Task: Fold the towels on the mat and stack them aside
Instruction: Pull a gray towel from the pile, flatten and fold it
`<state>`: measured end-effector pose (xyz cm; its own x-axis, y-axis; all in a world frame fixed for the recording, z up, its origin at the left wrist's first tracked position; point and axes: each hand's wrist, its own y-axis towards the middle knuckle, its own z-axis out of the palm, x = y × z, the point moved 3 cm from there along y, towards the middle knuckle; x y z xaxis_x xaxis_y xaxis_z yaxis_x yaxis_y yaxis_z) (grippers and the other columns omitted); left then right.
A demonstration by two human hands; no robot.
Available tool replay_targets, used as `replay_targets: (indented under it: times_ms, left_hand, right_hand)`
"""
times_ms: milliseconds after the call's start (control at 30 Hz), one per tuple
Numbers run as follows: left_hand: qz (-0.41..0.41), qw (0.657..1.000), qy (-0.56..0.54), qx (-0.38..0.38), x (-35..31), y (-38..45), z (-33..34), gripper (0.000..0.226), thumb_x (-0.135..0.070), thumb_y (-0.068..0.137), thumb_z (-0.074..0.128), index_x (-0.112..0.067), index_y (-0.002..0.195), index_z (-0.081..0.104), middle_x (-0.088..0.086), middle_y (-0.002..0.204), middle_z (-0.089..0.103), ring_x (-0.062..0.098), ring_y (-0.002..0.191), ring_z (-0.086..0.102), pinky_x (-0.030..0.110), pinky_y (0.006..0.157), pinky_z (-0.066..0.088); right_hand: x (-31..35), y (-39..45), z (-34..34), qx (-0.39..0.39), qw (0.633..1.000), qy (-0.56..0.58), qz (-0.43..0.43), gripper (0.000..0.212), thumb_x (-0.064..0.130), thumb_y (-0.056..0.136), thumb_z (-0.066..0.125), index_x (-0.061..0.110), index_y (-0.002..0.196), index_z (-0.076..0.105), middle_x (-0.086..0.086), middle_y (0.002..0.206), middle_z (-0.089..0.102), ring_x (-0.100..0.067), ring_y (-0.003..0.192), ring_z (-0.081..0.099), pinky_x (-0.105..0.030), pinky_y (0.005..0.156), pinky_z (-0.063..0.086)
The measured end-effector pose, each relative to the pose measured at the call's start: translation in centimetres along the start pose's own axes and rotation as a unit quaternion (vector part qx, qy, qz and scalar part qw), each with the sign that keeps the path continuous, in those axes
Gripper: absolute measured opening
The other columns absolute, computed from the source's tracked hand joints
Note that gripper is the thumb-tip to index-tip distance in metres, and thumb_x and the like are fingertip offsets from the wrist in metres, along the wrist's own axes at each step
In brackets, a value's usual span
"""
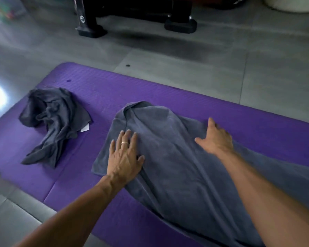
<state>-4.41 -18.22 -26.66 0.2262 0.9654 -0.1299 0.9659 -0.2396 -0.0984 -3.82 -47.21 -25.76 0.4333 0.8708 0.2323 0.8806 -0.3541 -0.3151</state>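
A large grey towel [171, 157] lies spread lengthwise on the purple mat [100, 93], with its far left corner folded over. My left hand [125, 155] presses flat on the towel's left part, fingers straight, a ring on one finger. My right hand [216, 136] rests on the towel's right side, fingers stretched out over the cloth. A second grey towel [53, 120] lies crumpled on the mat to the left, apart from both hands, with a white tag at its edge.
Grey floor tiles [185, 65] surround the mat. Black equipment feet [91, 31] stand on the floor at the back. A white container [291, 4] sits at the far right corner. Small bits of debris lie on the mat's left part.
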Motion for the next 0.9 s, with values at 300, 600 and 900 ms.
replay_targets:
  times_ms: [300,600,900]
  left_hand:
    - [-0.102,0.995,0.015,0.016,3.5,-0.2,-0.5,0.038,-0.039,0.085,0.055,-0.018,0.116,0.053,0.007,0.120,0.052,0.030,0.114,0.047,0.046,0.092,0.040]
    - [-0.187,0.979,-0.082,-0.016,5.9,1.2,-1.0,0.056,-0.042,0.085,0.060,-0.010,0.129,0.045,0.015,0.132,0.050,0.035,0.124,0.044,0.050,0.098,0.037]
    - [-0.158,0.967,-0.196,-0.043,6.7,-0.1,-0.8,0.024,-0.031,0.093,0.055,-0.012,0.106,0.046,0.005,0.104,0.044,0.036,0.082,0.057,0.037,0.062,0.037]
  right_hand:
    - [3.3,-5.7,0.4,-0.104,0.900,-0.054,-0.420,0.013,0.015,0.075,0.062,0.016,0.088,0.066,-0.002,0.102,0.057,-0.027,0.089,0.056,-0.041,0.071,0.048]
    - [5.0,-2.8,0.0,0.015,0.980,0.067,-0.184,0.032,0.042,0.097,0.048,0.016,0.101,0.066,-0.003,0.102,0.069,-0.027,0.103,0.061,-0.040,0.087,0.049]
    - [12.6,4.0,2.5,0.114,0.982,0.144,-0.033,0.014,0.022,0.081,0.066,0.008,0.082,0.065,-0.004,0.081,0.067,-0.026,0.083,0.063,-0.037,0.073,0.050]
